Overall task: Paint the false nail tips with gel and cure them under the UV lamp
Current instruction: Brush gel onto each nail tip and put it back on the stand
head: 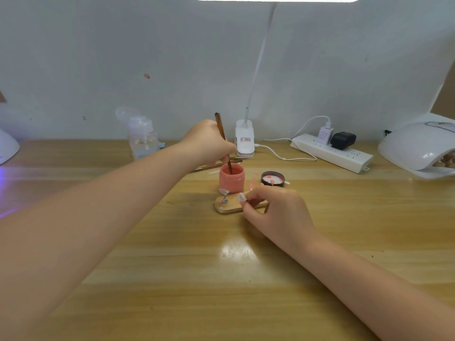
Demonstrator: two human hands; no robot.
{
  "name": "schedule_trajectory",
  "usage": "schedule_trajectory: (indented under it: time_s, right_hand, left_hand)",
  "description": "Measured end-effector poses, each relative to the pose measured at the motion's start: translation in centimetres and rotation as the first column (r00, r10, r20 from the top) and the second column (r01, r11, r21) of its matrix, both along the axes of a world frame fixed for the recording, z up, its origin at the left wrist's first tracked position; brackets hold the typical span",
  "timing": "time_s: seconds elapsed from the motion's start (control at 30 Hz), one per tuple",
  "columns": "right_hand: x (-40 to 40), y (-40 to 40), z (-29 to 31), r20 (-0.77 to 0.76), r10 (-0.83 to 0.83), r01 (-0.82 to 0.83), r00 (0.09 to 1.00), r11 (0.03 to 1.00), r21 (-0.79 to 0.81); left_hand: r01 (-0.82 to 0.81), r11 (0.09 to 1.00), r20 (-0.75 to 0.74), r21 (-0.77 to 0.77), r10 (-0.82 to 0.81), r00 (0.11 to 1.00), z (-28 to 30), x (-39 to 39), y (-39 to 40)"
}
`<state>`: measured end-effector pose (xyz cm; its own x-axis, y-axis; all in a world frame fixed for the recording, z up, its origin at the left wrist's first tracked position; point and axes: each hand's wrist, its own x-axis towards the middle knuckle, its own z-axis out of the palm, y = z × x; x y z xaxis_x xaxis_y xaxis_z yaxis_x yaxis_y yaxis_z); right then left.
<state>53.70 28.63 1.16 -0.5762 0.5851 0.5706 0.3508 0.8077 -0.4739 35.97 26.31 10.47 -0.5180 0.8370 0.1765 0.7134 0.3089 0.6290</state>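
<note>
My left hand (208, 141) grips a brown brush (222, 139) whose tip dips into the open pink gel jar (232, 179) at the table's middle. Just in front of the jar lies a small wooden stand (227, 207) with a clear nail tip (224, 191) on a metal peg. My right hand (275, 210) pinches a second clear nail tip holder (241, 198) over the stand's right part. The jar's lid (272, 178) lies upside down to the right, smeared with pink gel. A white UV lamp (418, 150) sits at the far right.
A clip-on desk lamp (244, 140) and a power strip (332, 152) with plugs stand along the back wall. A clear pump bottle (142, 139) is at the back left. Another white lamp (7, 146) glows purple at the left edge. Spare brushes (216, 166) lie behind the jar.
</note>
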Motion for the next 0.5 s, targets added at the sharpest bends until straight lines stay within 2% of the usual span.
schedule_trajectory:
  time_s: [0.13, 0.2, 0.33, 0.5]
  right_hand:
    - [-0.1, 0.2, -0.2, -0.019, 0.026, -0.026, 0.999, 1.0, 0.006]
    - [-0.1, 0.3, -0.3, -0.022, 0.04, -0.04, 0.999, 0.999, -0.002]
    - [-0.1, 0.4, -0.3, -0.026, 0.043, -0.043, 0.999, 0.999, 0.001]
    - [-0.2, 0.7, -0.3, -0.033, 0.049, -0.05, 0.998, 0.998, -0.037]
  left_hand:
    - [0.009, 0.991, -0.054, -0.131, -0.016, 0.998, -0.7, 0.3, 0.6]
    - [0.007, 0.991, -0.004, -0.135, -0.008, 1.0, -1.0, 0.2, 0.5]
    - [-0.091, 0.996, 0.275, 0.024, 0.081, 0.958, -1.0, -0.7, -0.3]
    - [-0.276, 0.95, 0.623, 0.147, 0.128, 0.772, -1.8, -2.5, -2.0]
